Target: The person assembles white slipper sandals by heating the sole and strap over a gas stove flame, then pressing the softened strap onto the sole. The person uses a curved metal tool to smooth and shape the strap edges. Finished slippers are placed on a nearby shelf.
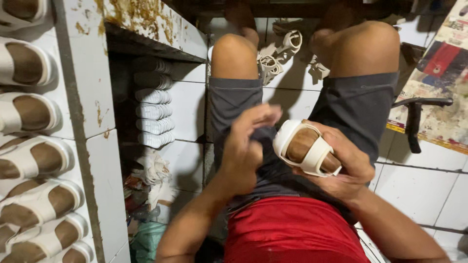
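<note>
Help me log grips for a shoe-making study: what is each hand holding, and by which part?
The right hand cups a white strappy sandal on a wooden last from underneath, at the sole. The left hand holds nothing visible, fingers near the sandal's end.

**Printed sheet at the right edge, crumpled wrappers low on the left**

A printed sheet (441, 83), like a poster or packaging paper, lies flat at the upper right edge of the view, beside the person's knee. It is roughly rectangular, with a cream ground, a red block, dark blue patches and an orange strip along its lower border; its surface looks worn and stained.

Low on the left, under the shelf, lies a heap of crumpled wrappers (146, 214): whitish, green and reddish scraps, too jumbled to tell apart. No screens or signs show.
</note>
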A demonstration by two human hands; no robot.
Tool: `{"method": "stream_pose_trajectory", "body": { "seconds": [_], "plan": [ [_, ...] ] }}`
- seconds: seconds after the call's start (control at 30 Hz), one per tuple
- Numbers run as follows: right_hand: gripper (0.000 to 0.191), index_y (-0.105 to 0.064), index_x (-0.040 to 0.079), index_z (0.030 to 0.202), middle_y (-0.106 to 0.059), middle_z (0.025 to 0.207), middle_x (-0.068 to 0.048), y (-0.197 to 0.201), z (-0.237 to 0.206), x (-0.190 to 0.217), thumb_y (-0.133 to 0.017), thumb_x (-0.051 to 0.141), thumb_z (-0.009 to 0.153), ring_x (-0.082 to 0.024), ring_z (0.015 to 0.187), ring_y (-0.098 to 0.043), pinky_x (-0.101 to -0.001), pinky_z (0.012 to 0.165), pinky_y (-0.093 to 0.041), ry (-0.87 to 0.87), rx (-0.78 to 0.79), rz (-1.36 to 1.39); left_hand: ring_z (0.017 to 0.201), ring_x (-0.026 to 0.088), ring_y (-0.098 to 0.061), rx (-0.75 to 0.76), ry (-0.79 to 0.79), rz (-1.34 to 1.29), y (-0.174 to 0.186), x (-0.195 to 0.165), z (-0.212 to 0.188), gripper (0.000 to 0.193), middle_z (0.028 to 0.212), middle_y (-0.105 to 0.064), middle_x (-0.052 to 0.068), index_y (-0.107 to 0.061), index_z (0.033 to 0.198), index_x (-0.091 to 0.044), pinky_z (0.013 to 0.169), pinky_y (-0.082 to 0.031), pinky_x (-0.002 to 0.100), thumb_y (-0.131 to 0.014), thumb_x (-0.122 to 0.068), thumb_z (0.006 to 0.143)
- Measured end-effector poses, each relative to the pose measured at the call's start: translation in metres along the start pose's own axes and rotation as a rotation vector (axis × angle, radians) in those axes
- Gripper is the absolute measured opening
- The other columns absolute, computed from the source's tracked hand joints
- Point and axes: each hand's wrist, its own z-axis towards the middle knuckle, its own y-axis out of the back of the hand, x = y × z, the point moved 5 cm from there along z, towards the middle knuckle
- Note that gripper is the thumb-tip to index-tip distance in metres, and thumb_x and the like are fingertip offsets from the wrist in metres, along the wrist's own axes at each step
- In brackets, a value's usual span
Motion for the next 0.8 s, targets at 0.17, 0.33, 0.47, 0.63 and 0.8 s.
{"method": "stream_pose_trajectory", "body": {
  "seconds": [0.17, 0.33, 0.47, 0.63, 0.8],
  "plan": [
    [0.054, -0.056, 0.008, 0.133, -0.064, 0.125, -0.029, 0.029, 0.017, 0.004, -0.081, 0.027, 0.088, -0.043, 0.115, -0.068, -0.0526, 0.100, -0.057, 0.356, 0.407, -0.221, 0.114, 0.025, -0.061, 0.365, 0.907, -0.538, -0.015, 0.039, -0.012, 0.061, 0.129, -0.062, 0.022, -0.048, 0.157, 0.000, 0.100, -0.051, 0.037, -0.047, -0.036, 0.107],
    [0.045, -0.060, 0.014, 0.132, -0.063, 0.130, -0.019, 0.049, 0.014, 0.020, -0.077, 0.030, 0.093, -0.030, 0.119, -0.062, -0.0487, 0.107, -0.042, 0.386, 0.535, -0.315, 0.142, 0.021, -0.051, 0.482, 0.743, -0.767, -0.029, 0.039, -0.019, 0.072, 0.154, -0.053, 0.015, -0.038, 0.160, 0.005, 0.122, -0.041, 0.035, -0.072, -0.009, 0.097],
    [0.065, -0.053, 0.011, 0.142, -0.054, 0.136, -0.008, 0.083, 0.002, -0.005, -0.084, 0.024, 0.087, -0.019, 0.127, -0.055, -0.0356, 0.112, -0.045, -0.292, 0.149, 0.130, 0.148, 0.022, -0.049, 0.426, 0.665, -0.899, -0.042, 0.047, -0.022, 0.079, 0.157, -0.050, 0.017, -0.039, 0.161, 0.008, 0.127, -0.039, 0.037, -0.077, 0.002, 0.092],
    [0.048, -0.062, 0.003, 0.123, -0.059, 0.132, -0.012, 0.090, -0.057, -0.037, -0.088, 0.008, 0.083, -0.022, 0.114, -0.063, -0.0374, 0.103, -0.053, -0.734, -0.078, 0.605, 0.140, 0.025, -0.048, 0.439, 0.742, -1.038, -0.080, 0.063, -0.053, 0.089, 0.157, -0.045, 0.018, -0.028, 0.164, 0.003, 0.119, -0.038, 0.041, -0.077, 0.000, 0.090],
    [0.046, -0.064, -0.002, 0.124, -0.060, 0.124, -0.013, 0.061, -0.095, -0.021, -0.084, 0.001, 0.083, -0.021, 0.115, -0.061, -0.0357, 0.099, -0.052, -0.828, 0.145, 0.308, 0.149, 0.022, -0.047, 0.274, 0.557, -0.662, -0.087, 0.076, -0.083, 0.056, 0.159, -0.049, 0.016, -0.034, 0.161, 0.004, 0.129, -0.033, 0.034, -0.034, -0.031, 0.117]
  ]
}}
